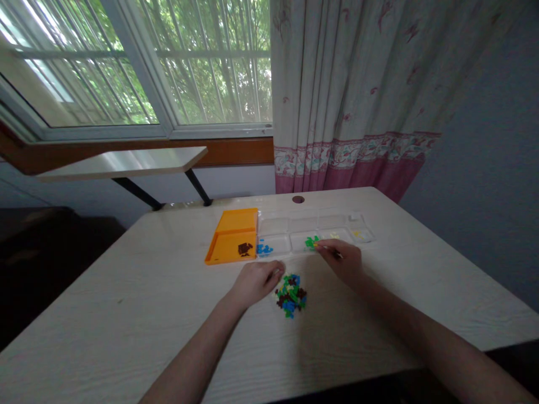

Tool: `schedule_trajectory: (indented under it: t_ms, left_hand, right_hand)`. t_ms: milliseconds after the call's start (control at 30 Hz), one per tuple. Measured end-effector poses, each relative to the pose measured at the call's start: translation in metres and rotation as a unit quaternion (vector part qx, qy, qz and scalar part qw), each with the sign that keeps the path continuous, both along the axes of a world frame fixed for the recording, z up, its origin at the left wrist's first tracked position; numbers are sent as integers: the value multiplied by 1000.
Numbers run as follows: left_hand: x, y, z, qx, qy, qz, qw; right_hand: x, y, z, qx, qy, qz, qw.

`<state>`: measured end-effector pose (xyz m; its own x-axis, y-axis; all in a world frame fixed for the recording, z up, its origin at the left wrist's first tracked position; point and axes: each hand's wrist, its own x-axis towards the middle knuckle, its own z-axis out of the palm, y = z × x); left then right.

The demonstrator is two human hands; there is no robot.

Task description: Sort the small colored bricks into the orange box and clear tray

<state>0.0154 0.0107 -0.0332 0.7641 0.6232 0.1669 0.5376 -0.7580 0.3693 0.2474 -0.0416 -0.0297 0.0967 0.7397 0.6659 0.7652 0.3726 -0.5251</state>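
A mixed pile of small plastic pieces (290, 295), green, blue, brown and pale, lies on the table. My left hand (257, 280) rests at the pile's upper left, fingers curled; what they hold, if anything, is hidden. Over the front row of a clear tray (280, 238), my right hand (342, 259) pinches a small yellow piece (316, 244). Green pieces (310, 241) lie in the compartment by its fingertips. Blue pieces (264, 248) sit in the left compartment, with pale pieces (332, 235) and yellow pieces (357, 234) farther right. Brown pieces (245, 248) lie in an open orange case (236, 220).
The pale wooden table (138, 314) has a round cable hole (298, 199) near its back edge. A raised shelf (138, 161) on black legs stands at the back left. Behind are a barred window and a patterned curtain (337, 101).
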Motion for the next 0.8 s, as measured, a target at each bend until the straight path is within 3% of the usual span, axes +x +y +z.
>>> schedule_trajectory:
  t_ms: [167, 300, 500, 567, 800]
  left_hand:
    - [-1, 0, 0, -2, 3, -5, 1000]
    - [-5, 2, 4, 7, 18, -8, 1000]
    - [-14, 6, 12, -10, 25, -10, 1000]
    - [-17, 7, 15, -24, 26, -9, 999]
    - [-23, 3, 26, -85, 38, -10, 996]
  right_hand:
    - [1, 2, -1, 3, -52, 15, 999]
    - [29, 7, 11, -16, -176, 0, 984]
    - [104, 14, 27, -197, -262, -155, 932]
    - [123, 14, 26, -254, -269, -177, 912]
    - [139, 10, 16, -324, -255, -235, 880]
